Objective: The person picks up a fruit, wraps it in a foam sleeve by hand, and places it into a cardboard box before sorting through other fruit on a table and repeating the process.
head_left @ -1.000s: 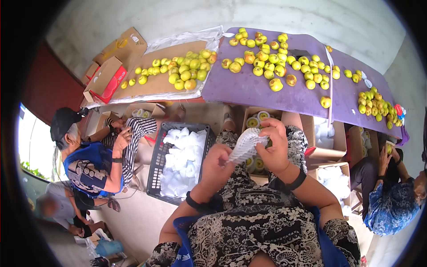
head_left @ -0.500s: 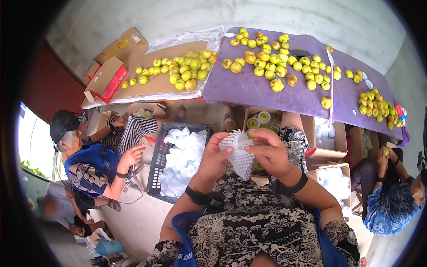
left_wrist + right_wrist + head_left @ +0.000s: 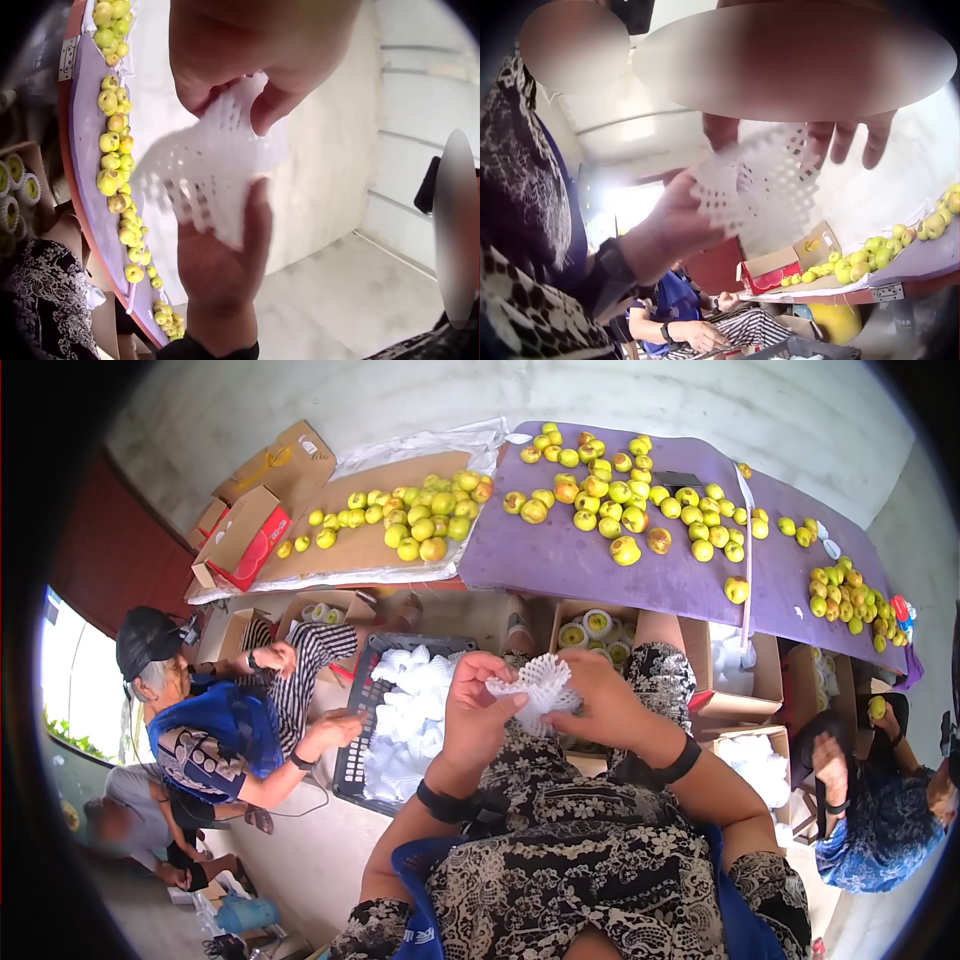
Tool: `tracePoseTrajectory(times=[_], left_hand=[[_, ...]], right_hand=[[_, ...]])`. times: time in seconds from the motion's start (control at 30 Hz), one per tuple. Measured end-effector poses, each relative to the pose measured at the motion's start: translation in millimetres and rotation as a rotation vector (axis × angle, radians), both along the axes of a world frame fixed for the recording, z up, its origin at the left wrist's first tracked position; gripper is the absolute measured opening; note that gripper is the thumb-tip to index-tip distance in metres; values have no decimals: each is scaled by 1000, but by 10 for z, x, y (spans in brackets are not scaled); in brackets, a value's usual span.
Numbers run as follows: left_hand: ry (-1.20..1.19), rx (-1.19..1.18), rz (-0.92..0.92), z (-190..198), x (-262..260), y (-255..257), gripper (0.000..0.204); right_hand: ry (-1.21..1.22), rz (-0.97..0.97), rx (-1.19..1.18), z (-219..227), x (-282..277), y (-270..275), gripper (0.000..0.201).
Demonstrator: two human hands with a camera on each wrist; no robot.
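Observation:
A white foam net (image 3: 540,685) is held up between the two hands in front of the lap, its lattice mouth spread wide. My left hand (image 3: 475,710) pinches its near side between thumb and fingers; the left wrist view shows this hand (image 3: 259,52) gripping the narrower part of the net (image 3: 217,157). The right hand (image 3: 605,700) holds the other side, back of the hand upward. From the left wrist, the right hand (image 3: 221,274) appears below, thumb and fingers around the net's edge. No fruit shows inside the net (image 3: 757,187) in the right wrist view.
Green-yellow fruit lies on a purple-covered table (image 3: 550,560) and a cardboard-covered one. A black crate (image 3: 350,760) of white nets stands at left, a box of netted fruit (image 3: 597,623) beyond the hands. One person (image 3: 215,720) sits left, another (image 3: 885,810) right.
The net has turned from hanging pointed downward to mouth up, and the right hand has rolled over it. Green fruit seen by the right fingers earlier is out of sight.

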State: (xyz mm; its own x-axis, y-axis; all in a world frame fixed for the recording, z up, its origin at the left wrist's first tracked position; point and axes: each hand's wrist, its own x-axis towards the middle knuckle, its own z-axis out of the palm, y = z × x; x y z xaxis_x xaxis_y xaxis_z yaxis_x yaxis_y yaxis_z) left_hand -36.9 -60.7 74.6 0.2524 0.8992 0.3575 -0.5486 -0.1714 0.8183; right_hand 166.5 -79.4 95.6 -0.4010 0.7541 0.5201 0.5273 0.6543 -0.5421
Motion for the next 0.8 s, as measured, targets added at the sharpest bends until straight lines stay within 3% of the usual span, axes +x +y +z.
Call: tracePoseTrajectory(times=[0.07, 0.13, 0.2, 0.23, 0.27, 0.33, 0.37, 0.47, 0.53, 0.6, 0.63, 0.67, 0.7, 0.8], left_hand=[[-12, 14, 43, 111, 29, -29, 50], [-28, 23, 91, 207, 46, -66, 52], [-87, -95, -240, 266, 56, -75, 60], [54, -152, -272, 88, 17, -92, 60], [55, -150, -272, 31, 6, -131, 60], [348, -329, -284, 54, 42, -165, 51], [333, -302, -258, 78, 54, -183, 40], [294, -179, -188, 84, 76, -120, 39], [351, -180, -193, 63, 102, -140, 38], [483, -177, -213, 66, 140, -189, 35], [462, -189, -220, 118, 212, -238, 23], [465, -186, -227, 84, 217, -244, 23], [542, -230, -316, 52, 230, -244, 16], [597, -298, -437, -18, 266, -316, 14]], right_hand=[[-15, 58, -98, -130, -1, -20, 31], [276, 74, -478, -208, -28, -84, 32], [344, 112, -544, -190, -27, -97, 33], [413, 151, -607, -163, -27, -104, 34], [413, 151, -605, -132, -20, -108, 34], [42, 189, -715, -85, 8, -98, 38], [44, 183, -716, -52, 35, -97, 38], [-81, 83, -733, -1, 106, -64, 49], [167, -65, -199, -11, 113, -24, 66], [68, -51, -178, 46, 105, -33, 72], [249, 121, -454, 75, 56, -35, 66], [430, 298, -726, 115, 23, -42, 60], [475, 253, -866, 171, 10, -83, 52], [409, 372, -764, 117, -23, -77, 42]])
